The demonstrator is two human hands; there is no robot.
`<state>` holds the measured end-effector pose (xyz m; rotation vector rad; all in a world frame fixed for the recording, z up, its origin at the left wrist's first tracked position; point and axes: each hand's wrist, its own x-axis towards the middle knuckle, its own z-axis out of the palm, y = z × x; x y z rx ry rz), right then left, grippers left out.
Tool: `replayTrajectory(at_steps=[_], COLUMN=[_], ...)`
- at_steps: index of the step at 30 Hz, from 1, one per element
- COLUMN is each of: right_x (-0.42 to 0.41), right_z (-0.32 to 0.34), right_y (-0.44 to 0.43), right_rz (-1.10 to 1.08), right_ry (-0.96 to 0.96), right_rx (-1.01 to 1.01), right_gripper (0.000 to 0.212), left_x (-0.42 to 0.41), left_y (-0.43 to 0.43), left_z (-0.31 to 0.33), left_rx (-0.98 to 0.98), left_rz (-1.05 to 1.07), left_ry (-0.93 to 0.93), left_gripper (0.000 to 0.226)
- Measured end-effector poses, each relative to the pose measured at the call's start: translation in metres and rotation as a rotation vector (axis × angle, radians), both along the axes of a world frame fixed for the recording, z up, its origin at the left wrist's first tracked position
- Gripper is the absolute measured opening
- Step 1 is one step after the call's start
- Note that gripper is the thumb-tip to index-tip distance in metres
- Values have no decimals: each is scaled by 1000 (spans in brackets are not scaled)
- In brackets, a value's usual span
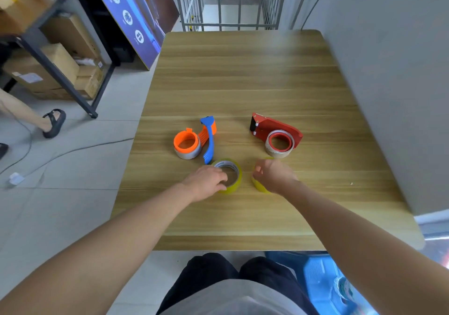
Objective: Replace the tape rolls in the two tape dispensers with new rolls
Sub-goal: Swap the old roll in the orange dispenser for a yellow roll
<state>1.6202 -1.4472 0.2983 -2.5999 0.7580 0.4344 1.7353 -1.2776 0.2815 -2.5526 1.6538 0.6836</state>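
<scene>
Two dispensers lie on the wooden table [243, 76]. The orange-and-blue dispenser [194, 140] at the left holds a nearly used-up roll on its orange hub. At the right, the red dispenser [277, 132] carries a thin roll too. In front of them lie two yellow tape rolls. My left hand [206, 181] rests on the left yellow roll [233, 176], fingers at its rim and core. My right hand [274, 176] covers the right yellow roll [258, 186], fingers curled over it; most of that roll is hidden.
A grey wall runs along the table's right edge. A metal railing stands behind the far edge. At the left are a blue sign board, shelves with cardboard boxes, floor cables and another person's sandalled foot [54, 123]. A blue stool [323, 278] sits at my right.
</scene>
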Motion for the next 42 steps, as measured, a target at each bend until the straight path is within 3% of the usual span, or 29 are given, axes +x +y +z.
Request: replayTrajectory(at_steps=[6,11,15,25,31,36,42], right_x=[32,48,54,70,81,93,120], right_z=[26,33,29,16,22,43,93], right_y=[17,23,25,35,40,38,35], right_rz=[-91,-266,-376,-330,-292,-317,-393], right_ry=[-262,-432,-474,-479,-470,-503,-637], right_rx=[254,520,667,583,563,573,748], right_gripper=[30,44,46,42,40,41,58], left_x=[35,66,78,87,82,92,91], left_y=[22,29,23,5,10,8,1], left_z=[24,27,19,3,6,41,106], left_rx=[-259,-160,-90,-78,-242,-418,-589], left_rz=[285,427,472,533,577,587,545], left_ry=[-79,-38,27,96,141,147,57], left_gripper=[25,21,31,20,14,36,24])
